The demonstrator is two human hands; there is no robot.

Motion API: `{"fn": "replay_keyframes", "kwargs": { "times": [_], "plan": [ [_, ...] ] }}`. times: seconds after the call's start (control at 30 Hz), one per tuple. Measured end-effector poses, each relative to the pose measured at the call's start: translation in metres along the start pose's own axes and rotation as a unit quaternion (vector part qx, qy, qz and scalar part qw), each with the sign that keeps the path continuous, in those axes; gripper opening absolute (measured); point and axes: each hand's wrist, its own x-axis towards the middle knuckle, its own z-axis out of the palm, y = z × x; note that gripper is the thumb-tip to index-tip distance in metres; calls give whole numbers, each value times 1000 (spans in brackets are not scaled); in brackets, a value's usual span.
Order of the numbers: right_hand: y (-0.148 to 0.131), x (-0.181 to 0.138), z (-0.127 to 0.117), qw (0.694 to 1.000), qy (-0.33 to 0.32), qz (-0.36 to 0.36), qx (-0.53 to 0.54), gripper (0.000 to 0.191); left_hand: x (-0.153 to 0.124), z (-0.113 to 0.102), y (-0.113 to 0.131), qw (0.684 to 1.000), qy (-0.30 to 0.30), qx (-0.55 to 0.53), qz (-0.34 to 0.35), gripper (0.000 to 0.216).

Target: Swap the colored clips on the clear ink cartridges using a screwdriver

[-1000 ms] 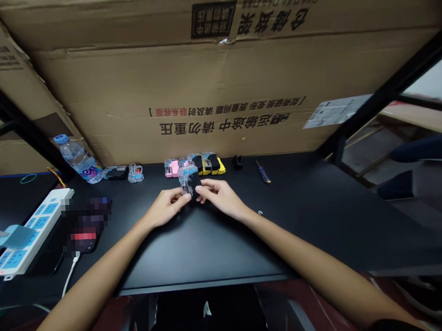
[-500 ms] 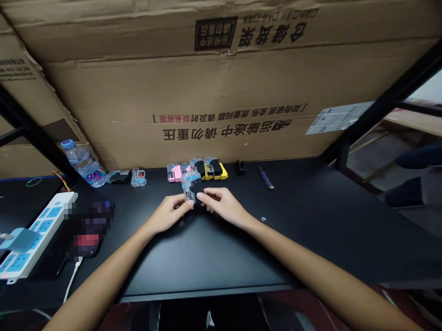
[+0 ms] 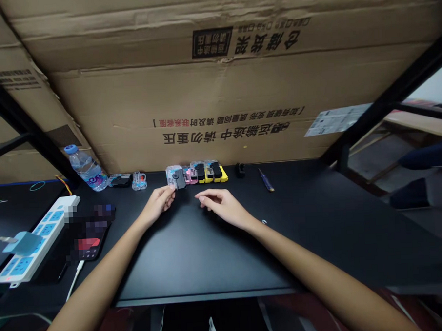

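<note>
My left hand (image 3: 158,203) pinches the lower edge of a small clear-and-dark plastic case (image 3: 176,177), which has a round dial-like part on its face. It is held up in front of the left end of a row of similar cases. My right hand (image 3: 222,204) hovers over the desk to the right, fingers loosely curled and apart, holding nothing. Behind the hands stand a pink case (image 3: 188,176), a black-faced case (image 3: 198,171) and a yellow-and-black case (image 3: 217,171), close together along the cardboard.
A black desk (image 3: 210,263) lies under my arms, backed by cardboard (image 3: 130,96). On the left are a water bottle (image 3: 87,169), two more cases, a power strip (image 3: 44,236) and a phone (image 3: 95,234). A screwdriver (image 3: 266,180) and a small black part (image 3: 240,170) lie right.
My left hand has carried the case left and away from me, towards the end of the row. My right hand has let go of it and stays near its earlier place.
</note>
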Motion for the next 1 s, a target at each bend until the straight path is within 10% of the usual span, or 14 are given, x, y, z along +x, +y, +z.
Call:
{"fn": "replay_keyframes", "kwargs": {
  "times": [1.0],
  "plan": [
    [12, 1, 0, 992, -7, -74, -104, 33, 57, 0, -17, 989, 5, 147, -30, 64]
  ]
}}
